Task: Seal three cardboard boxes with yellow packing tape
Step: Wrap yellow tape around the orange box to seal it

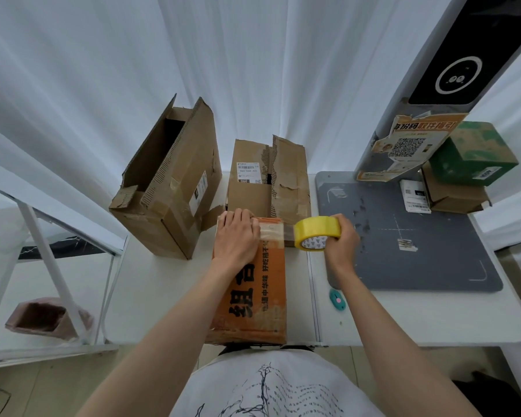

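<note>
An orange printed cardboard box lies lengthwise on the white table in front of me. My left hand presses flat on its far end, fingers straight, over a strip of tape that runs across the box top. My right hand grips a yellow tape roll just past the box's right edge, and the strip stretches from the roll to under my left hand. Behind stand two brown boxes: a tall one with open flaps at the left and a smaller one with torn raised flaps.
A grey mat covers the table's right part, with a green box on a brown box at its far right. A small teal cutter lies by my right forearm. A white stand with a black screen rises behind.
</note>
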